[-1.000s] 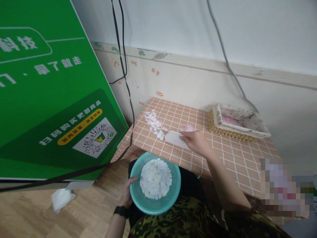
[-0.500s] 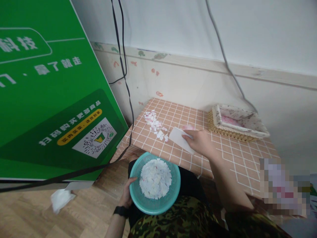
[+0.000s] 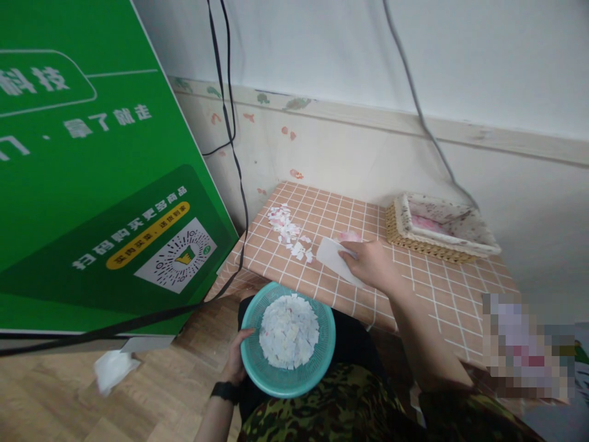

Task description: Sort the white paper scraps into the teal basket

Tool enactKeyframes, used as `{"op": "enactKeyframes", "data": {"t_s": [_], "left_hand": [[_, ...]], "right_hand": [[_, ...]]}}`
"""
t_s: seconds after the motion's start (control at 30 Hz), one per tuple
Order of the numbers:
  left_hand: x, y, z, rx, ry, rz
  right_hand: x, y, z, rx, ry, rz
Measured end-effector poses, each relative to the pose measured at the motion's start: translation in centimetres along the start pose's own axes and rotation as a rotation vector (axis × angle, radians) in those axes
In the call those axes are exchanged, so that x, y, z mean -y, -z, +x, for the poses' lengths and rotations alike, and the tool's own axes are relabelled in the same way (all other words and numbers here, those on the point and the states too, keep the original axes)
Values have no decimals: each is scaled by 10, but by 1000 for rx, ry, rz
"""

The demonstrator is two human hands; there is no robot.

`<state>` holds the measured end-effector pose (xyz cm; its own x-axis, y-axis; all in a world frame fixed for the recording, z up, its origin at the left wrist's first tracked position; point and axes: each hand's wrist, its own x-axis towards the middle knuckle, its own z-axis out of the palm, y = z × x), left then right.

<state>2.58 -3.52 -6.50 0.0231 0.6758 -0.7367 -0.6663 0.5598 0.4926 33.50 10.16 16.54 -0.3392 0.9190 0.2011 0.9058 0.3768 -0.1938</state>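
My left hand (image 3: 238, 356) grips the left rim of a teal plastic basket (image 3: 257, 374), which rests on my lap below the table's front edge. White paper scraps (image 3: 289, 331) are heaped inside it. Over the table, my right hand (image 3: 368, 263) pinches a flat white card (image 3: 335, 259) between thumb and fingers. Just left of the card, loose white and pinkish paper scraps (image 3: 286, 227) lie scattered on the checked cloth. A small pink patch (image 3: 350, 236) shows behind my right hand; I cannot make out what it is.
The table (image 3: 331, 209) has a brown checked cloth. A lined wicker basket (image 3: 442, 227) with something pink inside stands at its back right. A green panel (image 3: 115, 153) rises on the left, with a black cable (image 3: 239, 184) hanging beside it. A white bag-like thing (image 3: 115, 368) lies on the floor.
My right hand and the white card have shifted very slightly to the right, away from the scraps. The left hand and the teal basket stay in place.
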Motion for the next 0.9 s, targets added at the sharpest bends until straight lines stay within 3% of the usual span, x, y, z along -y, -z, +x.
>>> {"op": "enactKeyframes", "data": {"t_s": [0.5, 0.9], "left_hand": [[0, 2, 3, -28, 24, -21], [1, 1, 1, -9, -2, -22]], "right_hand": [[10, -14, 9, -27, 2, 91], [24, -17, 9, 69, 39, 145]]}}
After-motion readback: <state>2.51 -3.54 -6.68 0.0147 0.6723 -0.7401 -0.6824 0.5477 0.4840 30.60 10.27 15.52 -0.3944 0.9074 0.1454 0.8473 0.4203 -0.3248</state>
